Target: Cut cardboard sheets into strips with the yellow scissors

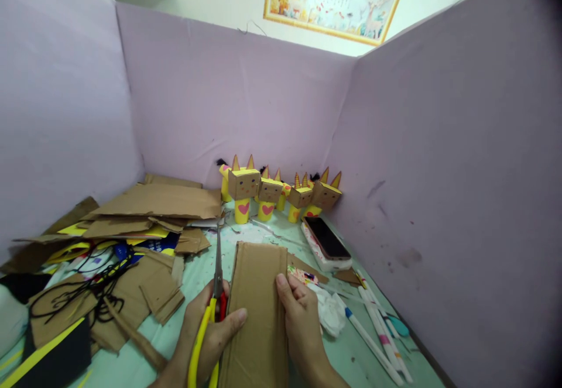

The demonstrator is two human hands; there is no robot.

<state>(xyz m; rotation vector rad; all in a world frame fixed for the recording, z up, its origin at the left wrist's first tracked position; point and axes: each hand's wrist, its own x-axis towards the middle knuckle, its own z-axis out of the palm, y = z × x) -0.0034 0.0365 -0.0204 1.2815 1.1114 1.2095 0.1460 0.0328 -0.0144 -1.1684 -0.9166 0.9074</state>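
A long folded piece of brown cardboard [259,312] is held upright in front of me between both hands. My left hand [216,341] grips its left edge, the thumb lying across the face. That same hand also holds scissors [218,277] with yellow and red handles, blades together and pointing away from me. On the other side, my right hand [305,323] pinches the right edge, thumb on the front and fingers behind. The cardboard's lower end runs out of view.
Left lies a pile of cardboard scraps [153,201] with a tangled black cord [105,277]. Several yellow animal figures with cardboard heads [243,184] stand at the back. A phone [327,237] rests on a white box; markers [369,338] and crumpled tissue [331,312] lie right. Lilac panels [237,95] surround the table.
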